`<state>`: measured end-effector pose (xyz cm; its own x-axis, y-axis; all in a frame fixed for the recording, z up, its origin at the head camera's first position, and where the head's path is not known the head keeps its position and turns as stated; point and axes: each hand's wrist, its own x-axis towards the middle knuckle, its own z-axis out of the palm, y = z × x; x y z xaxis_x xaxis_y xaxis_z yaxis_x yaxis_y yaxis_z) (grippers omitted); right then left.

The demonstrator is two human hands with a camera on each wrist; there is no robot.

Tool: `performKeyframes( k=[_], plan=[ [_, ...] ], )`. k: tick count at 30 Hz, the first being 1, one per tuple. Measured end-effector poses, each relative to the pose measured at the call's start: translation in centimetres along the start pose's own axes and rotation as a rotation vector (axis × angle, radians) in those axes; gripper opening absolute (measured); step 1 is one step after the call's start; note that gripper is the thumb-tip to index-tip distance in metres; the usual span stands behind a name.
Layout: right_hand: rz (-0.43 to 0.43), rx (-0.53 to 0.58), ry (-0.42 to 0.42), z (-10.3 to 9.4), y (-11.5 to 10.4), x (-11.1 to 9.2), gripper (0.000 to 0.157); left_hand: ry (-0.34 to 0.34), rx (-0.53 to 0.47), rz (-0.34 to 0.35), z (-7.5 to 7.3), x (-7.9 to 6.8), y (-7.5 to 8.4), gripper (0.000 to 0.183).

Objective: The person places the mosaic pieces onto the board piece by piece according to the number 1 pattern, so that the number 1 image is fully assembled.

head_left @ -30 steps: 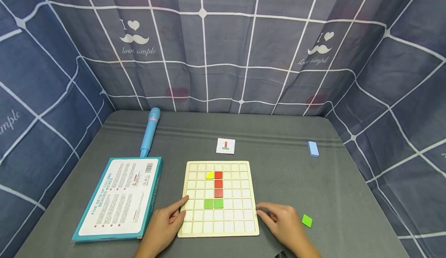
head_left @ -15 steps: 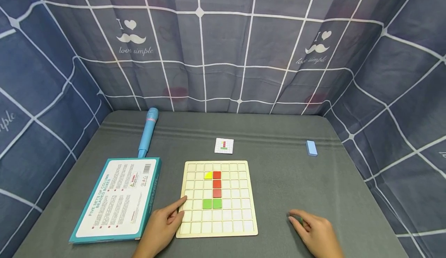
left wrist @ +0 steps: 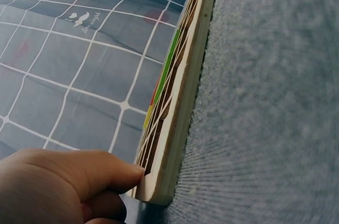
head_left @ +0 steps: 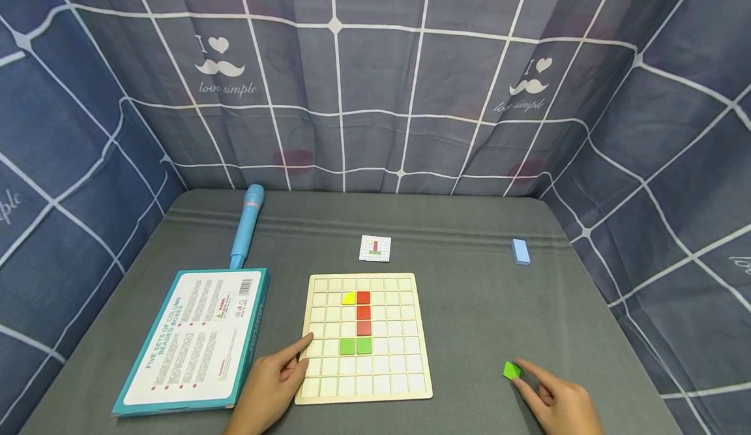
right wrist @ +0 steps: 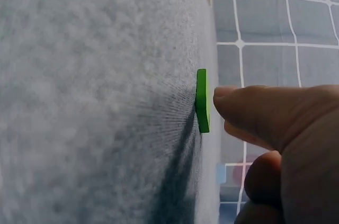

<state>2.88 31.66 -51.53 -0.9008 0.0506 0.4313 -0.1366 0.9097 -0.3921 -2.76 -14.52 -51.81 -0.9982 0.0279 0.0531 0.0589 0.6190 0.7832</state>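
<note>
In the head view a square cream grid board lies on the grey table. It bears a yellow piece, a column of red tiles and two green tiles. My left hand rests its index fingertip and thumb at the board's left edge; the left wrist view shows a fingertip right at the edge. Off to the right, a loose green tile lies flat on the cloth. My right hand has thumb and index fingertips at its right side; the right wrist view shows a narrow gap between tile and fingertip.
Behind the board lies a small pattern card. A teal and white box occupies the left, with a blue microphone-shaped object behind it. One light blue block sits at the back right. Checked curtains surround the table.
My right hand has left the board's right edge and moved right to the loose green tile, covering it half a second ago; now the tile shows beside the fingertips. The left hand stays.
</note>
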Motion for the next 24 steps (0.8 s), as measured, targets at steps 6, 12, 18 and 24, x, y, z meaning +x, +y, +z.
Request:
performKeyframes(
  k=[6, 12, 18, 24],
  plan=[
    [0.117, -0.009, 0.007, 0.07, 0.55, -0.4, 0.031, 0.003, -0.004, 0.003, -0.08, -0.08, -0.03, 0.038],
    [0.153, 0.007, -0.008, -0.02, 0.56, -0.35, 0.032, -0.003, -0.01, 0.012, -0.1, 0.0, 0.0, 0.038],
    [0.161, 0.02, -0.043, -0.17, 0.42, -0.29, 0.027, 0.003, -0.01, 0.018, -0.03, -0.01, -0.01, 0.038],
    [0.171, 0.009, -0.062, -0.08, 0.46, -0.39, 0.024, 0.01, 0.0, 0.026, 0.0, 0.0, -0.02, 0.038]
  ],
)
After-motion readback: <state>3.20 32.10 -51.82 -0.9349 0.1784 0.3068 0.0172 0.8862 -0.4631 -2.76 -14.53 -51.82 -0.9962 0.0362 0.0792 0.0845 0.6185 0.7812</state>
